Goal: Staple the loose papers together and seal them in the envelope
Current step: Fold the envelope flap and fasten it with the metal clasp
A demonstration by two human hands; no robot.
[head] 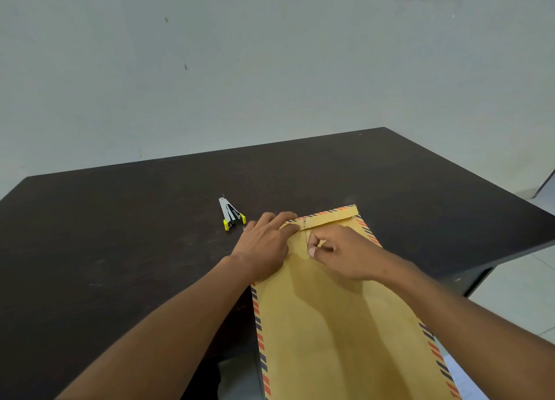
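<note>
A long brown envelope [339, 324] with a red-and-blue striped border lies on the dark table [135, 234], its near end hanging over the table's front edge. Its flap [333, 216] is folded down at the far end. My left hand [267, 243] lies flat on the flap's left corner, fingers spread. My right hand [342, 252] pinches a thin closure string just below the flap's eyelet. The papers are not visible. A small silver stapler [230, 215] with yellow ends lies on the table to the left of the envelope.
A pale wall stands behind the table's far edge. The table's right edge drops to a light tiled floor [516, 294]. A loose staple lies beside the stapler.
</note>
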